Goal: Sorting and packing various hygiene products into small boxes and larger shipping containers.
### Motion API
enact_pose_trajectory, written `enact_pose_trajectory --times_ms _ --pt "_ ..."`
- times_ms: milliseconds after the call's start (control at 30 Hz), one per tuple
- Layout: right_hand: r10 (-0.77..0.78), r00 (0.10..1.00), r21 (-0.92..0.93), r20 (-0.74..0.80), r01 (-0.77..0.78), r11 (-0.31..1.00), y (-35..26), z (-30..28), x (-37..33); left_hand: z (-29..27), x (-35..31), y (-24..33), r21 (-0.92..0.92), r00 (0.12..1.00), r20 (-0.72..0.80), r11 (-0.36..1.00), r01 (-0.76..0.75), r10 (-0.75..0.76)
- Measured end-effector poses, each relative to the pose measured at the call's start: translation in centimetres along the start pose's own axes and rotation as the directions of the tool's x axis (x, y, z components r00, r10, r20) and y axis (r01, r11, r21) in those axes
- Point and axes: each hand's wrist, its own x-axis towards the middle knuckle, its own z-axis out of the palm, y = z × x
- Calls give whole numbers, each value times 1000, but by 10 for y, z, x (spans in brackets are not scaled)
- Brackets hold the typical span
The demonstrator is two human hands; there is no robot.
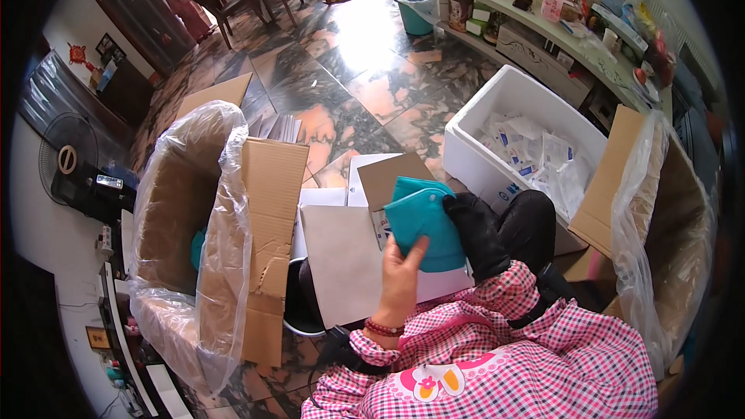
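In front of me I hold up a flat teal pouch (423, 229) with a rounded flap and a small snap near its top edge. My left hand (400, 275), bare with a red bead bracelet, pinches the lower left side, thumb on the front. A black glove covers my right hand (475, 233), which grips the pouch's upper right edge; the glove partly hides its fingers. Below the pouch, a cardboard sheet (341, 264) and white boxes lie across my lap area. Something teal (197, 248) shows inside the plastic-lined carton (268, 209) on my left.
A white foam box (466, 136) with several small printed packets (528, 147) stands ahead right. Another plastic-lined carton (613, 178) is at my right. A bucket (299, 314) sits by the left carton. Farther off are a teal bin (417, 19), a cluttered cabinet (543, 19) and a person (182, 8).
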Motion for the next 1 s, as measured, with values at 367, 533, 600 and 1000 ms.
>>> enact_pose_trajectory --times_ms 367,533,600,1000 --pt "342 509 418 790 -855 307 -13 -66 4 -14 -3 36 695 710 253 388 -606 657" --pt "237 674 430 700 -663 613 -24 -56 3 -10 -24 13 726 650 565 69 -684 508" --pt "217 709 408 671 -597 691 -24 -54 3 -13 -29 10 716 643 563 81 -693 520" --pt "263 889 -30 375 -272 962 -17 -12 -28 -6 -30 10 242 990 -89 967 -82 107"
